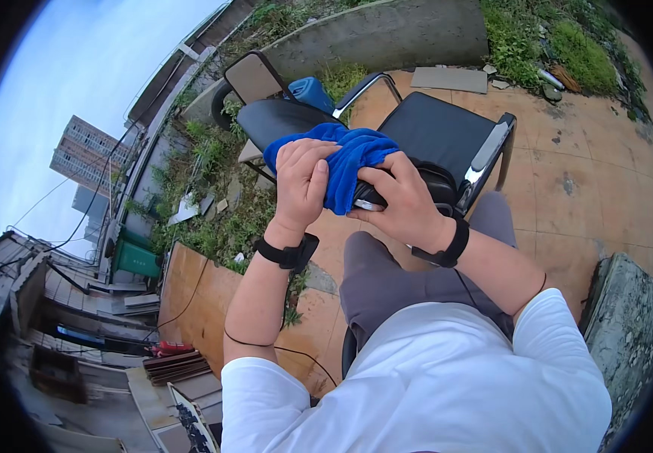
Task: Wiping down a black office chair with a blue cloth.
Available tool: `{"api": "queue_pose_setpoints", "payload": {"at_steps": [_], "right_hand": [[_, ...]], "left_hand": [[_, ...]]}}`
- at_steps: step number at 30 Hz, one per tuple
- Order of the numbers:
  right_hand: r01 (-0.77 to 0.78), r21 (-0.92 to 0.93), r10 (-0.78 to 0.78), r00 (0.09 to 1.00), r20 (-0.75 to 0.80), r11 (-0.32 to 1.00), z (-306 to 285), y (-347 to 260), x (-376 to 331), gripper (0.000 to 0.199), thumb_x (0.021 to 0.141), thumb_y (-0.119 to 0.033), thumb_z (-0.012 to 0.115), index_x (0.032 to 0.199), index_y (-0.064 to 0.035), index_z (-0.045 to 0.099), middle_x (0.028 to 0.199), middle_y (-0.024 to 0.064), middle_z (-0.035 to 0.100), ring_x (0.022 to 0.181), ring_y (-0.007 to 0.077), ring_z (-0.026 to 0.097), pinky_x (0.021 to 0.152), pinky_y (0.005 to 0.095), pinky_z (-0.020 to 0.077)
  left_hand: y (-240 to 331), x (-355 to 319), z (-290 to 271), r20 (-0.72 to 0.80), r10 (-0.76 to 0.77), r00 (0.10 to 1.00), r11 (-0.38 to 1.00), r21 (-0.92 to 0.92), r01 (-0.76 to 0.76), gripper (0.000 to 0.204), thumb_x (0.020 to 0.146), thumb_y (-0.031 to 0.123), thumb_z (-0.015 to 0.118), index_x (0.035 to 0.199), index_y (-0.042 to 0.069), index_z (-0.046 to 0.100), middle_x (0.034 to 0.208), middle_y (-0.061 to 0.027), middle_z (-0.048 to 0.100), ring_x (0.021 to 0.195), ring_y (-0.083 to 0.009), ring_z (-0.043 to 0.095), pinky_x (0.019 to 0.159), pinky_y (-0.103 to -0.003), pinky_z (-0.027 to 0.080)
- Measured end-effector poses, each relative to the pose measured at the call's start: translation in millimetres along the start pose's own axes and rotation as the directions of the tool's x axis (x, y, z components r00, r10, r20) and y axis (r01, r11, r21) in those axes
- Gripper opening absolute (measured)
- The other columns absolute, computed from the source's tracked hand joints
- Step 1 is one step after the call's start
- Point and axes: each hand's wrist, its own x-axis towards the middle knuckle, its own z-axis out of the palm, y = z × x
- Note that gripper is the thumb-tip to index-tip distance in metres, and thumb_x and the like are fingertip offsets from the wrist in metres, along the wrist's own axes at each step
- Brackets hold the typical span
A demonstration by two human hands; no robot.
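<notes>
While the left hand (pixel 300 183) rests with bent fingers upon the crumpled bright-blue cloth (pixel 353 157), I cannot tell if it grips. The right hand (pixel 409 200) grasps a dark object with silvery edge (pixel 370 204), just under the cloth's right side. The cloth lies between both hands, near the black padded chair (pixel 433 124).

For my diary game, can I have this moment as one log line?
left hand: holds blue cloth | right hand: holds blue cloth | ahead: black chair
</notes>
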Motion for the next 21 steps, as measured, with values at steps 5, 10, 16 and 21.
{"api": "queue_pose_setpoints", "payload": {"at_steps": [5, 10, 16, 21], "right_hand": [[-0.047, 0.073, 0.045, 0.998, 0.033, 0.996, 8, -3, 6, 0.065, 0.066, -0.020, 0.095, 0.123, -0.0076, 0.067, 0.114, 0.0124, 0.053, 0.104, 0.0319, 0.058, 0.091, 0.0408, 0.0514], [0.001, 0.036, -0.004, 0.996, 0.087, 0.999, -7, 3, 0, 0.067, 0.067, -0.020, 0.094, 0.127, -0.0074, 0.066, 0.120, 0.0141, 0.053, 0.112, 0.0330, 0.059, 0.096, 0.0393, 0.0520], [-0.031, 0.026, 0.028, 0.995, 0.093, 0.999, -8, 5, -2, 0.067, 0.068, -0.022, 0.093, 0.127, -0.0079, 0.066, 0.123, 0.0144, 0.054, 0.117, 0.0327, 0.058, 0.099, 0.0408, 0.0516], [-0.038, 0.029, 0.036, 0.998, 0.055, 0.999, -5, 8, 2, 0.067, 0.068, -0.022, 0.093, 0.127, -0.0081, 0.065, 0.122, 0.0147, 0.054, 0.116, 0.0330, 0.058, 0.099, 0.0406, 0.0509]], "left_hand": [[-55, 1, -17, -0.002, 0.006, 1.000, 0.999, 0.031, -0.006, 0.032, 0.098, 0.021, 0.047, 0.107, 0.005, 0.074, 0.112, -0.0123, 0.074, 0.110, -0.0332, 0.065, 0.100, -0.044, 0.044], [-140, -16, -21, -0.039, -0.169, 0.985, 0.985, -0.029, 0.168, 0.033, 0.098, 0.019, 0.049, 0.110, 0.002, 0.074, 0.115, -0.0165, 0.073, 0.113, -0.0337, 0.064, 0.102, -0.043, 0.046], [-133, -10, -23, 0.023, -0.229, 0.973, 0.973, 0.045, 0.227, 0.028, 0.097, 0.017, 0.055, 0.112, 0.001, 0.073, 0.114, -0.0154, 0.072, 0.112, -0.0333, 0.064, 0.103, -0.042, 0.045], [-34, 4, -13, 0.080, -0.050, 0.996, 0.998, 0.051, 0.046, 0.026, 0.096, 0.016, 0.055, 0.112, 0.004, 0.071, 0.116, -0.0118, 0.071, 0.114, -0.0305, 0.062, 0.102, -0.044, 0.041]]}}
